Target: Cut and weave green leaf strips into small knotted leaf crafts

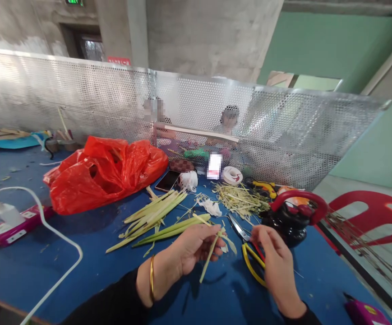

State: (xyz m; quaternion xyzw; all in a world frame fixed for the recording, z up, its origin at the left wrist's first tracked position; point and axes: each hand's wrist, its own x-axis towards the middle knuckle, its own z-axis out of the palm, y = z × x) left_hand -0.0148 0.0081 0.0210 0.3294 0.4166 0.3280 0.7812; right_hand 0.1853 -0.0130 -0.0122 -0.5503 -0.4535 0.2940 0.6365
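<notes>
My left hand (pixel 196 248) pinches a narrow pale-green plant strip (pixel 209 259) between thumb and fingers, with a few curled shreds around the fingertips. My right hand (pixel 277 262) is closed at the fingertips beside the scissors (pixel 255 266); what it grips, if anything, is hidden. The scissors lie on the blue table with yellow handles and a red inner part, blades pointing away, partly behind the right fingers. Left of my hands lies a bundle of flat pale stalks (pixel 158 210), with greener leaf pieces (pixel 175 229) just nearer to me.
A red plastic bag (pixel 104 176), a phone (pixel 167 180), a white string ball (pixel 188 180) and a tape roll (pixel 232 175) line the back. Dry trimmings (pixel 239 201) lie near a black pot (pixel 288 223) with a red handle. A white cable (pixel 63 237) crosses the left. Perforated metal screens the far side.
</notes>
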